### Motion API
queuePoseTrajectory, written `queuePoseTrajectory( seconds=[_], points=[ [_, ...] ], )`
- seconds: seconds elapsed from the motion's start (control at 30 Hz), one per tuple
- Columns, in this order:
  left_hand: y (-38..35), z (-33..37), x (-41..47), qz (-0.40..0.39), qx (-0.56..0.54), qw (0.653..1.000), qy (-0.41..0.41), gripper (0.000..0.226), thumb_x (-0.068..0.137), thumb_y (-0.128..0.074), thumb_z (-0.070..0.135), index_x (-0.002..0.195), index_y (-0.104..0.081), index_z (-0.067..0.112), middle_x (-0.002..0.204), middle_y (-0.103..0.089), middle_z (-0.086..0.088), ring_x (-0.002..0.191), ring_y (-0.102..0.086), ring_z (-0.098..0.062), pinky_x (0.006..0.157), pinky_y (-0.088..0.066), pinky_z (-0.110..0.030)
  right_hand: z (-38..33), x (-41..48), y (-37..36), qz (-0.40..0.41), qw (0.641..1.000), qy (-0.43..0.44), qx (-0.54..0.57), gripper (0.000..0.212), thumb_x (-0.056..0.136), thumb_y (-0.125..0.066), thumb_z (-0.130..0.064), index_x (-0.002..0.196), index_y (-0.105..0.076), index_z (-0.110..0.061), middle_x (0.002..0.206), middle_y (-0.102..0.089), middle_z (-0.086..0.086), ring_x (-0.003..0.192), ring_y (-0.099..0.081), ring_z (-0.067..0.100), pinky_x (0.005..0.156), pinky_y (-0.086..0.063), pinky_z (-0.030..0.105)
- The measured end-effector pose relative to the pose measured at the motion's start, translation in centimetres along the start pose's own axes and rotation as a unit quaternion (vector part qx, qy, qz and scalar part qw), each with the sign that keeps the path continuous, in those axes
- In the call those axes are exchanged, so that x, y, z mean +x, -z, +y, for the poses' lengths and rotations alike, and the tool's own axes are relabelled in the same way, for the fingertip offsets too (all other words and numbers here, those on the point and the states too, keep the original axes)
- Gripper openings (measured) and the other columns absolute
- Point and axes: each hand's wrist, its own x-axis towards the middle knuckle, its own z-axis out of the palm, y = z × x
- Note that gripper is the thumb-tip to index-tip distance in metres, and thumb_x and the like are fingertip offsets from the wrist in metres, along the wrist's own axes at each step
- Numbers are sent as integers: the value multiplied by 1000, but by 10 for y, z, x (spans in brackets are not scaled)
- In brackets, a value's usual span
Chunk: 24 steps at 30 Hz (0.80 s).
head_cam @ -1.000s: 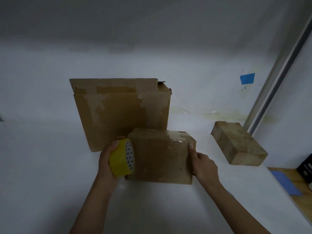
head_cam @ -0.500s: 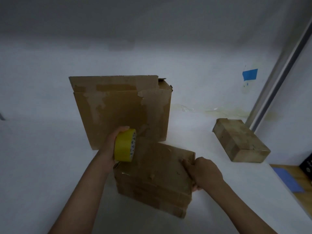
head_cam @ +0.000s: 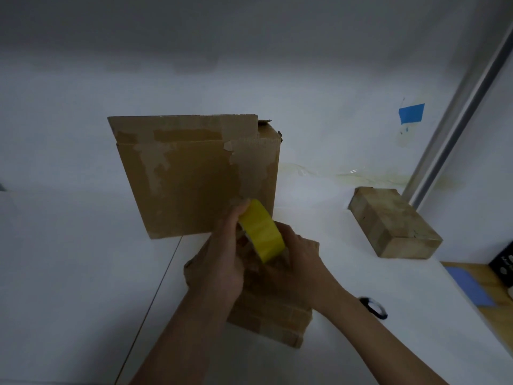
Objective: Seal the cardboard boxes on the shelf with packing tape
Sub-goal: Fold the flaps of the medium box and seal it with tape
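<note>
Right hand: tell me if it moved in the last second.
Yes. The right hand moved left toward the big box, from the edge of the small box to the tape roll.

Blue wall sticker [head_cam: 411, 113], black ring [head_cam: 373, 307], metal post [head_cam: 462, 120]

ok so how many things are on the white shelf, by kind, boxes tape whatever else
cardboard boxes: 3 (tall one at the back, low one in front, flat one on the right)
yellow tape roll: 1
black ring: 1, partly hidden by the right forearm
total: 5
</note>
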Motion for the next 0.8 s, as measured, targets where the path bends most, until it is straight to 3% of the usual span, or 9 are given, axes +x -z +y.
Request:
queuePoseTrajectory(
  seconds=[0.07,0.13,0.23,0.3,0.4,0.5,0.67,0.73,0.8],
  points=[
    [-6,-1,-1,-13,-36,999,-1,74,71,-74,64,132,-58,27,123,-67,-12,110,-65,-34,81,-56,-46,-1,-4,-1,23,997,4,69,69,73,-65,-53,132,-30,-43,111,-57,-19,99,-58,0,88,-50,23],
    [-9,-1,-1,-26,-66,997,1,77,70,-73,67,133,-58,25,121,-69,-13,109,-66,-34,91,-55,-50,-1,-8,0,55,992,-1,113,57,79,-68,-41,121,-30,-50,104,-52,-29,91,-57,-13,74,-45,6],
    [-11,-2,-3,-22,-116,993,8,74,77,-66,70,134,-59,24,120,-69,-13,111,-66,-34,100,-50,-53,-4,-11,0,99,983,-3,157,48,80,-68,-30,112,-37,-49,101,-54,-30,88,-54,-22,70,-40,-1],
    [-9,-2,-3,-3,-150,988,28,62,86,-60,63,133,-60,22,120,-69,-15,112,-64,-36,99,-49,-53,-5,-12,-2,118,978,6,173,50,74,-67,-23,114,-43,-41,99,-59,-25,87,-57,-18,70,-42,1],
    [-2,-1,2,-41,-199,973,105,60,85,-71,47,136,-57,19,127,-65,-17,117,-61,-38,96,-52,-52,-2,-10,-5,149,973,28,176,47,79,-74,-3,115,-51,-23,98,-63,-18,88,-60,-15,71,-45,3],
    [2,0,1,-36,-247,954,165,51,87,-72,41,131,-61,18,123,-68,-15,115,-62,-35,90,-54,-48,-5,-6,-5,191,961,35,199,34,79,-71,-11,111,-59,-13,98,-66,-15,89,-64,-6,72,-48,6],
    [-3,-3,-10,43,-305,936,170,13,94,-64,21,103,-67,11,93,-69,-11,89,-60,-29,83,-47,-43,-11,2,-3,194,953,1,233,22,81,-69,-7,100,-65,-17,91,-68,-14,84,-65,-3,71,-49,9],
    [-1,-3,-10,42,-304,937,167,6,92,-66,16,96,-66,12,89,-69,-8,87,-60,-25,78,-48,-41,-14,4,-2,190,950,-23,247,19,75,-65,-20,94,-64,-19,86,-68,-11,79,-67,5,70,-54,20],
    [2,-2,-5,71,-296,939,158,6,88,-69,13,92,-65,13,83,-70,-5,87,-60,-21,80,-47,-38,-17,5,0,185,954,-51,231,15,74,-64,-17,86,-61,-26,79,-66,-12,73,-65,7,68,-54,30]
  ],
)
